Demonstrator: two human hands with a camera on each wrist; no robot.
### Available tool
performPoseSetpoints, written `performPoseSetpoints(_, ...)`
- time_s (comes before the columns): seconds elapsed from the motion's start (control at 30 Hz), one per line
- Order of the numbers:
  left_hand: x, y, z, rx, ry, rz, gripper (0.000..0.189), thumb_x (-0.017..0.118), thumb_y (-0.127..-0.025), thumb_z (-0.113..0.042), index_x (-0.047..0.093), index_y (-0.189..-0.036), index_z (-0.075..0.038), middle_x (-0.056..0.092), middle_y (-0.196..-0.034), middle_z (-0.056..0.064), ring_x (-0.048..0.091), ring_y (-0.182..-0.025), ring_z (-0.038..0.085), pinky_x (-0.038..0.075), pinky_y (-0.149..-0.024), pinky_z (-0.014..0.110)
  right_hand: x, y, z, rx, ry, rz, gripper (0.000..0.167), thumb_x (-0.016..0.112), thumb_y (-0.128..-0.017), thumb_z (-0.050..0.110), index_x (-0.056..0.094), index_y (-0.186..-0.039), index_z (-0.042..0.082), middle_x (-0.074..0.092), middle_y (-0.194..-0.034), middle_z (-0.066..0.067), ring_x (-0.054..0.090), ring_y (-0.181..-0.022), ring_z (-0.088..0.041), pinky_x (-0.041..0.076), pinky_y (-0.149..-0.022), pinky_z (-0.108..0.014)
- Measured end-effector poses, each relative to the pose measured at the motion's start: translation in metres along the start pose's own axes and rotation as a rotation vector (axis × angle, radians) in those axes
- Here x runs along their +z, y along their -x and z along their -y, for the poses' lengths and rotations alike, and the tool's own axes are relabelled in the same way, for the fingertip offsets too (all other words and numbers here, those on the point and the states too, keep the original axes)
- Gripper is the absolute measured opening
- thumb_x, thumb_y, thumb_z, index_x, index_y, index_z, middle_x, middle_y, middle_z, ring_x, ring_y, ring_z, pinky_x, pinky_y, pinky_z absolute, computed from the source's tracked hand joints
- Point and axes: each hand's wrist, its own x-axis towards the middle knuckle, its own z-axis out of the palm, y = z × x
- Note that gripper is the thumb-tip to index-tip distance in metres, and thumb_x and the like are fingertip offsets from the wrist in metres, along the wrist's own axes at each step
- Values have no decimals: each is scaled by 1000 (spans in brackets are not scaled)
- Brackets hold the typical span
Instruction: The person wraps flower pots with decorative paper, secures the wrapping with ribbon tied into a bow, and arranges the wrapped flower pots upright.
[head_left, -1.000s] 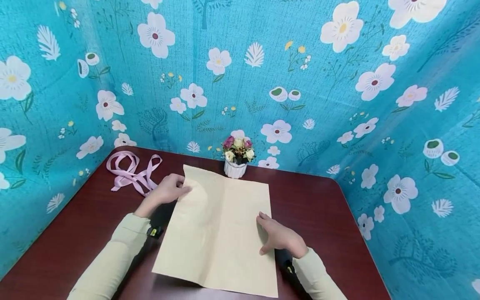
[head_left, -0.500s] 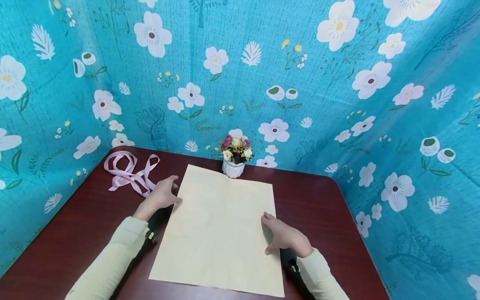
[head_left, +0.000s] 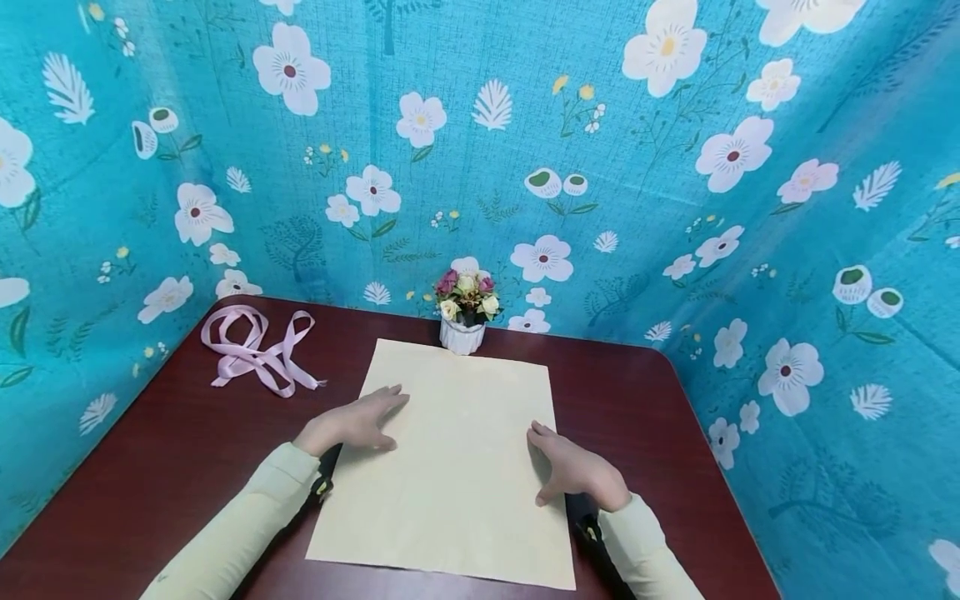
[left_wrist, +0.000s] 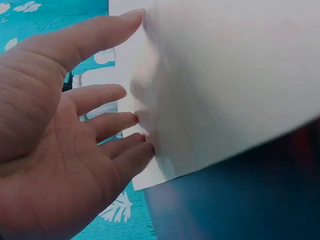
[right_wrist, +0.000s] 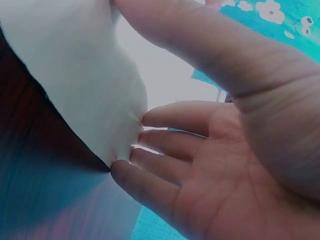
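Note:
A large cream sheet of paper (head_left: 457, 483) lies flat on the dark red table, its near edge toward me. My left hand (head_left: 356, 422) rests over the sheet's left side with fingers spread. In the left wrist view its fingertips (left_wrist: 131, 119) touch the paper, and the thumb is stretched apart from them. At the right edge my right hand (head_left: 576, 468) has its thumb and fingers on the sheet. The right wrist view shows those loosely extended fingertips (right_wrist: 121, 169) against the paper's surface. Neither hand pinches anything.
A small white pot with artificial flowers (head_left: 462, 333) stands just behind the paper's far edge. Looped pink ribbon (head_left: 258, 354) lies at the table's back left. A blue floral cloth (head_left: 480, 208) hangs behind and beside the dark red table (head_left: 630, 408).
The paper's raised left part and middle crease have gone down flat. My left hand let go of the left edge and moved right and nearer, onto the sheet. The right hand stayed almost still.

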Motion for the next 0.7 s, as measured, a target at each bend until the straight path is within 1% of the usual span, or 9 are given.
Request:
performPoseSetpoints(0.17, 0, 0, -4, -67, -8, 14, 76, 78, -87, -17, 43, -149, 9, 29, -160, 32, 27, -149, 47, 26, -120, 57, 0, -1, -3, 7, -27, 11, 109, 97, -65, 13, 37, -153, -6, 25, -166, -21, 25, -153, -37, 32, -119, -50)
performPoseSetpoints(0.33, 0, -1, -10, -87, -21, 17, 75, 78, -88, -19, 44, -148, 9, 28, -159, 34, 27, -149, 47, 27, -120, 56, -2, -1, -7, 4, -62, 13, 109, 96, -66, 12, 34, -155, -6, 24, -166, -20, 24, -153, -38, 30, -119, -53)
performPoseSetpoints(0.47, 2, -2, -10, -99, -23, 15, 76, 78, -88, -20, 42, -149, 9, 27, -160, 33, 26, -150, 46, 27, -120, 55, -3, -2, -9, -11, -54, 5, 108, 96, -67, 12, 35, -155, -5, 24, -166, -20, 25, -153, -38, 31, -119, -52)
performPoseSetpoints(0.6, 4, -3, -8, -100, -20, 13, 76, 78, -87, -20, 43, -149, 9, 26, -160, 34, 26, -149, 47, 28, -119, 56, -4, 3, -3, -26, -29, 23, 110, 94, -69, 12, 30, -156, -5, 19, -167, -23, 19, -154, -39, 28, -120, -53)
performPoseSetpoints(0.7, 3, -3, -8, -93, -32, 15, 76, 78, -87, -20, 43, -148, 9, 27, -159, 35, 26, -149, 47, 28, -119, 56, -3, 10, 11, -64, -22, 40, 111, 94, -70, 11, 28, -157, -4, 16, -167, -25, 15, -154, -40, 26, -120, -55)
